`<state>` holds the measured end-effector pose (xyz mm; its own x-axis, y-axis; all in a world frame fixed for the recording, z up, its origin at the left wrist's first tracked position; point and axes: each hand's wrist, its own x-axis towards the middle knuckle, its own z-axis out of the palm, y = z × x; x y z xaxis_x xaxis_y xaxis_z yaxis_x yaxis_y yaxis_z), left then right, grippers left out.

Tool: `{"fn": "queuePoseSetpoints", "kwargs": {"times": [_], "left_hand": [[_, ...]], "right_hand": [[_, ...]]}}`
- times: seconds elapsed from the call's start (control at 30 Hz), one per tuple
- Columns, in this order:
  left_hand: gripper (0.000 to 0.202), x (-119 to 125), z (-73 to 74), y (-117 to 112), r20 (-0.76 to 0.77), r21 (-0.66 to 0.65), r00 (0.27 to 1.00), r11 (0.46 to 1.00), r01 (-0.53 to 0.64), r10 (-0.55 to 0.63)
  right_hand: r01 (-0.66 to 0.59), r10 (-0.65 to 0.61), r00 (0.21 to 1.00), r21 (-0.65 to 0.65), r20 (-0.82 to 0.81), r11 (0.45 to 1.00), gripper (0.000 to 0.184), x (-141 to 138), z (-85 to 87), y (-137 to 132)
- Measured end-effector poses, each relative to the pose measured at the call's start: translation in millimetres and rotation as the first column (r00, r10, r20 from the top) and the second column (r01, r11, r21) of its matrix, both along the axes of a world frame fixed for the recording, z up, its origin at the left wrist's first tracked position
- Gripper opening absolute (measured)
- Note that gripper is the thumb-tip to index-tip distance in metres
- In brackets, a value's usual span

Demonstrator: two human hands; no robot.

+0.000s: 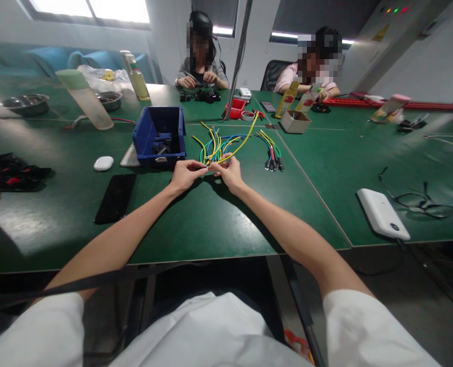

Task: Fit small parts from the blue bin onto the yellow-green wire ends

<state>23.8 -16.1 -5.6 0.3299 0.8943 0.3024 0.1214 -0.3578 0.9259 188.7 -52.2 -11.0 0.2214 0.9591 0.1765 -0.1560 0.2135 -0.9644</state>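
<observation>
- Yellow wire [237, 148] is lying pinched between both hands over the green table [195, 224], its far end trailing away toward the red tray [236, 108].
- Left hand [185, 175] is closing thumb and forefinger on the near tip of that wire, just in front of the blue bin [159, 135].
- Right hand [230, 172] is gripping the same wire a little further along, fingers curled, so the two hands are almost touching.
- Loose wires [214, 145] in yellow, blue and green are fanning out just behind the hands; a second bundle with dark plugs [272, 153] is lying to the right, apart from them.
- Small parts inside the bin are too dark to identify.
- Black phone [115, 199] and a white case [103, 163] are sitting to the left; a white power bank [382, 213] is resting well to the right.
- Two other people are working with their own hands at the far edge of the table.
- Judging from the pinch, fine handling at the wire tip is going best with the right hand holding steady close to the end while the left is doing the small movement, keeping the other strands from tangling in.
</observation>
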Motion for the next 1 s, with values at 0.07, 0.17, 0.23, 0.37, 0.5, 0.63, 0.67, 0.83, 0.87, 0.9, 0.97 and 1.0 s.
{"fn": "queuePoseSetpoints", "kwargs": {"times": [0.07, 0.17, 0.23, 0.37, 0.5, 0.63, 0.67, 0.83, 0.87, 0.9, 0.97, 1.0], "left_hand": [[0.037, 0.4, 0.1, -0.6, 0.019, -0.022, 1.000, 1.000, 0.011, -0.010], [0.036, 0.0, 0.4, -2.9, -0.014, 0.031, 1.000, 1.000, 0.004, -0.004], [0.034, -0.6, 1.0, -4.6, -0.063, 0.106, 0.998, 0.994, -0.016, 0.022], [0.033, -1.2, 1.7, -5.4, -0.102, 0.162, 0.993, 0.986, -0.037, 0.054], [0.037, -0.9, -0.1, -3.4, -0.064, 0.120, 0.998, 0.992, -0.022, 0.030], [0.035, -1.0, -1.1, -3.2, -0.073, 0.136, 0.997, 0.991, -0.009, 0.019], [0.034, -1.1, -1.1, -3.4, -0.080, 0.143, 0.997, 0.990, -0.009, 0.021], [0.033, -1.4, -0.7, -3.7, -0.100, 0.149, 0.995, 0.989, -0.013, 0.028], [0.033, -1.4, -0.6, -3.6, -0.101, 0.147, 0.994, 0.989, -0.015, 0.030], [0.033, -1.4, -0.4, -3.6, -0.102, 0.145, 0.994, 0.989, -0.015, 0.030], [0.034, -1.3, -0.2, -3.9, -0.097, 0.144, 0.995, 0.989, -0.017, 0.031], [0.033, -1.2, -0.1, -4.0, -0.095, 0.146, 0.995, 0.989, -0.016, 0.031]], "right_hand": [[-0.003, 0.003, 1.000, -0.004, 0.009, 1.000, 0.048, 0.2, -0.1, -0.4], [-0.007, 0.007, 1.000, 0.004, 0.019, 1.000, 0.049, 0.1, -0.9, -0.5], [-0.008, 0.008, 1.000, 0.012, 0.018, 1.000, 0.049, -0.2, -1.7, -0.1], [-0.003, 0.003, 1.000, 0.004, 0.023, 1.000, 0.049, -0.6, -1.7, 0.4], [-0.002, 0.002, 0.999, 0.006, 0.038, 1.000, 0.048, -0.4, -0.1, -0.1], [-0.006, 0.006, 1.000, 0.015, 0.031, 1.000, 0.048, -0.4, 0.0, -0.7], [-0.009, 0.008, 1.000, 0.014, 0.029, 1.000, 0.048, -0.5, -0.2, -0.8], [-0.011, 0.010, 0.999, 0.006, 0.036, 1.000, 0.048, -1.3, 0.4, -1.4], [-0.010, 0.010, 0.999, 0.005, 0.034, 1.000, 0.049, -1.5, 0.7, -1.5], [-0.008, 0.008, 0.999, 0.004, 0.032, 1.000, 0.049, -1.6, 0.9, -1.5], [-0.009, 0.009, 0.999, 0.002, 0.032, 1.000, 0.049, -1.5, 1.1, -1.5], [-0.011, 0.011, 0.999, 0.002, 0.035, 1.000, 0.049, -1.4, 0.9, -1.5]]}}
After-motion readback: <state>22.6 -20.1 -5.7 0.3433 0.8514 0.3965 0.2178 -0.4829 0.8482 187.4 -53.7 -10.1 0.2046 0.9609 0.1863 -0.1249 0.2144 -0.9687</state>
